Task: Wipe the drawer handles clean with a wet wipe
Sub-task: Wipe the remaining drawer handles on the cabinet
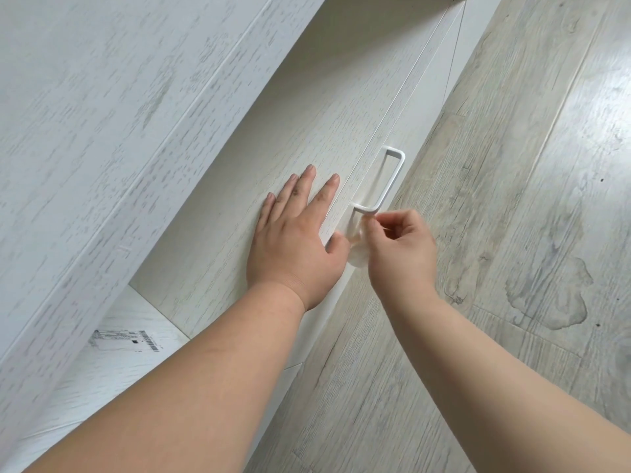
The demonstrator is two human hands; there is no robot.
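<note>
The right hand pinched the wipe against the near end of the handle, likely to rub that corner. The left hand lay flat, fingers spread, on the drawer, probably steadying it. Only 1 handle showed.

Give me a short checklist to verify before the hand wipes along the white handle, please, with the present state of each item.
1. Wet wipe is held: ok, the right hand pinches it.
2. Wipe reaches the handle: ok, it sits at the handle's near end.
3. Drawer front is steadied: ok, the left hand lies flat on it, fingers straight.
4. Rest of the handle is free: ok, nothing covers the bar beyond the wipe.
5. Wipe is still wet enough: cannot tell.
6. Dirt left on the handle: cannot tell, the bar looks plain white from here.
</note>
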